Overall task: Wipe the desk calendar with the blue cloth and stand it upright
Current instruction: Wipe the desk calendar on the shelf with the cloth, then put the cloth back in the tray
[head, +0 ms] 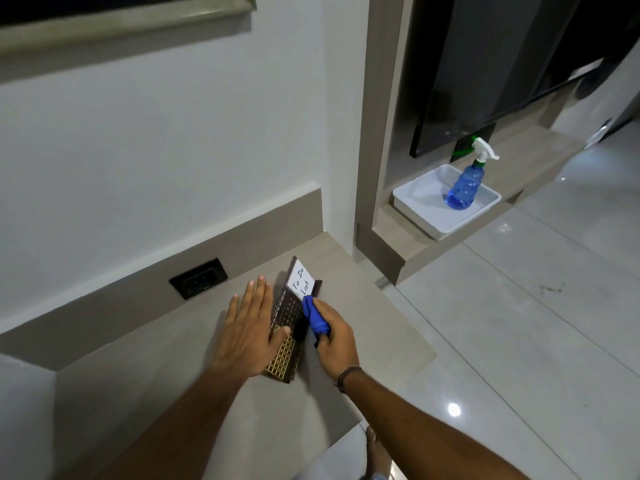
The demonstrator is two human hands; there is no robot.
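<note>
Plainly, the wiping step is in hand; the desk calendar is laid flat on the counter between the two hands, not yet stood up. It is pinned by the left hand, spread open with the thumb on its face; the blue cloth is bunched in the closed right hand and pressed to the calendar's middle. Next, a grip on the calendar's edges would be called for, then tilting upright. The counter's edge runs near, right of the right hand; more room is offered left of the left hand.
</note>
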